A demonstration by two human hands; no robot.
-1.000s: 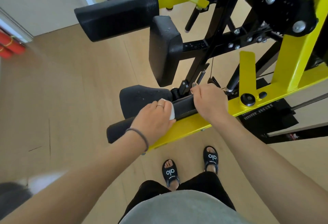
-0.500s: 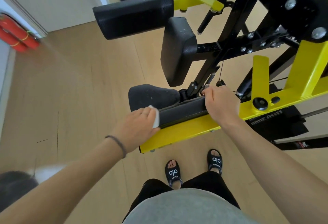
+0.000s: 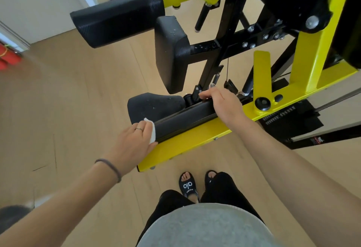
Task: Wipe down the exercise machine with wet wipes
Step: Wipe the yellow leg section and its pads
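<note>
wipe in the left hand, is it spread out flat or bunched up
Bunched up. The wipe shows only as a small folded white wad sticking out from under the left hand, pressed against the end of the black pad.

Grey top [image 3: 205, 227], black trousers [image 3: 172, 201], black slides [image 3: 188, 187], ring [image 3: 139, 129], wristband [image 3: 110, 166].

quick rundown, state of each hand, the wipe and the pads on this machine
left hand: pressing the wet wipe against the long pad's near end
wet wipe: white, folded, mostly hidden under the fingers
right hand: resting on the long pad's far end, fingers curled over it
long pad: lying along the yellow beam
seat pad: speckled with droplets or marks
</note>
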